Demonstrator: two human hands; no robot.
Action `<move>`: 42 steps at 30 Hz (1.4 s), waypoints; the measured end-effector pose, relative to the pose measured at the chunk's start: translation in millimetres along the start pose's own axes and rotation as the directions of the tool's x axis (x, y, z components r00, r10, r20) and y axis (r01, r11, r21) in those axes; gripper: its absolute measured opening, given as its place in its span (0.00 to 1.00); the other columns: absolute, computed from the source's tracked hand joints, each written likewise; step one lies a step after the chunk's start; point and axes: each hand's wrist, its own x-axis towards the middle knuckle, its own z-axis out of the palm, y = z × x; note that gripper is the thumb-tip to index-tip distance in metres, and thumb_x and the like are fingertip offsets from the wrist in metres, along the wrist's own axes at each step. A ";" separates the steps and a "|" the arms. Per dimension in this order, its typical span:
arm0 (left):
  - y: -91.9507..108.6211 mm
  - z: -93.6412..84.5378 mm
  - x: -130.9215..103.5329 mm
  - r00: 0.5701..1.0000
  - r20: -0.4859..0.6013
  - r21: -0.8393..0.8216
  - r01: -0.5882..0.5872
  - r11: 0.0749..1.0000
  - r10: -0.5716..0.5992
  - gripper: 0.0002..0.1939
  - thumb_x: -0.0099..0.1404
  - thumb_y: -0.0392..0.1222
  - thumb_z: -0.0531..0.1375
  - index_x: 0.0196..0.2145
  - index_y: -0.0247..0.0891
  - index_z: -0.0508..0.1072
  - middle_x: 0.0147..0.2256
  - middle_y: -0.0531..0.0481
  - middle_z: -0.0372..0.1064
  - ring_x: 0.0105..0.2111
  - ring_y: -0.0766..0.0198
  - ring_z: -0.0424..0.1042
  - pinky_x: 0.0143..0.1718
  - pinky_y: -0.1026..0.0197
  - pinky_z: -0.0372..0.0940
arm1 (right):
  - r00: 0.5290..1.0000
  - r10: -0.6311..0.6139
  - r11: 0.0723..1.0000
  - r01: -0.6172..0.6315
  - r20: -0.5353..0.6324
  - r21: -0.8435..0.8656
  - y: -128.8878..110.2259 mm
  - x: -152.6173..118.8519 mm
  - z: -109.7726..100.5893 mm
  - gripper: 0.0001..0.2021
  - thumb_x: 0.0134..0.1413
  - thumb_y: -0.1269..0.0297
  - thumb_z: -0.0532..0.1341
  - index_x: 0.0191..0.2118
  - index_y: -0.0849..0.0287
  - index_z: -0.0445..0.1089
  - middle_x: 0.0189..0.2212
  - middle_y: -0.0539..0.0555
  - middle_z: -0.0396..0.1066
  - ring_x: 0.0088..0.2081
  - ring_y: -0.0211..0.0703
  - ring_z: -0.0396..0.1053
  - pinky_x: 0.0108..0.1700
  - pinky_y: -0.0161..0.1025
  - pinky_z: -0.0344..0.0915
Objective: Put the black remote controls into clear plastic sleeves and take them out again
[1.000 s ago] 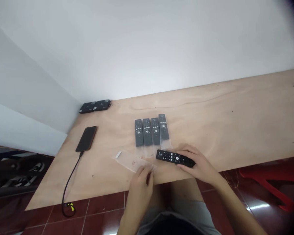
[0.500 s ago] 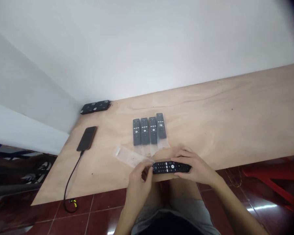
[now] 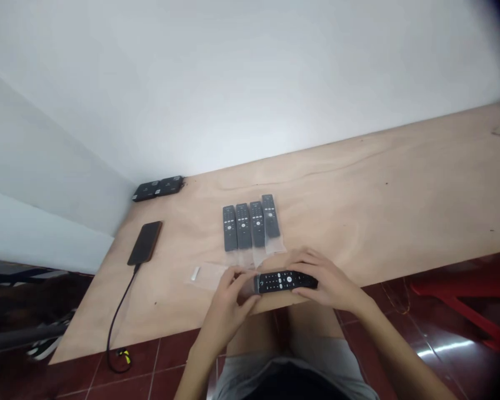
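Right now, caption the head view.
Right hand grips long black remote, left hand at its other end; four dark remotes in translucent bags beyond.

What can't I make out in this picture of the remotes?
All in the head view:
- Part of the plastic sleeve: covered by the left hand.
- The underside of the held remote: turned away from the camera.
- Button labels on the four wrapped remotes: too small, and under plastic.
- The rest of the red object: cut off at the right edge.

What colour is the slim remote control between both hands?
Slim remote control: black with white markings, best in the head view.
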 end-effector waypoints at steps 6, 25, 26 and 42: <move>-10.6 -2.6 5.7 0.994 0.045 0.075 -0.103 0.992 0.100 0.31 0.69 0.36 0.72 0.66 0.52 0.73 0.62 0.44 0.71 0.65 0.45 0.66 0.67 0.37 0.67 | 1.000 0.027 1.000 -0.027 -0.001 -0.013 -0.7 -5.2 11.2 0.22 0.71 0.57 0.69 0.67 0.42 0.73 0.60 0.57 0.75 0.61 0.62 0.69 0.65 0.63 0.68; 3.9 11.6 27.2 0.985 0.128 -0.030 -0.111 0.993 0.114 0.40 0.66 0.38 0.74 0.71 0.52 0.67 0.58 0.44 0.76 0.57 0.44 0.75 0.59 0.41 0.72 | 0.995 0.094 0.992 -0.095 0.020 0.087 -11.8 17.8 27.7 0.32 0.68 0.61 0.71 0.73 0.40 0.66 0.67 0.57 0.70 0.69 0.61 0.65 0.73 0.64 0.64; 3.0 7.2 24.8 0.985 0.135 -0.027 -0.103 0.994 0.106 0.41 0.66 0.38 0.74 0.71 0.53 0.66 0.58 0.44 0.76 0.57 0.45 0.75 0.59 0.41 0.72 | 0.994 0.112 0.991 -0.110 -0.019 0.069 -7.6 11.9 26.5 0.32 0.69 0.60 0.70 0.74 0.40 0.64 0.69 0.57 0.68 0.71 0.61 0.63 0.73 0.64 0.64; -3.7 12.4 29.1 0.978 0.134 0.065 -0.169 0.984 0.159 0.37 0.70 0.38 0.70 0.73 0.50 0.65 0.56 0.42 0.77 0.54 0.45 0.77 0.55 0.44 0.74 | 0.936 0.283 0.925 -0.209 -0.209 0.316 -17.9 1.2 48.0 0.21 0.80 0.59 0.54 0.70 0.45 0.71 0.56 0.56 0.81 0.57 0.53 0.79 0.66 0.59 0.74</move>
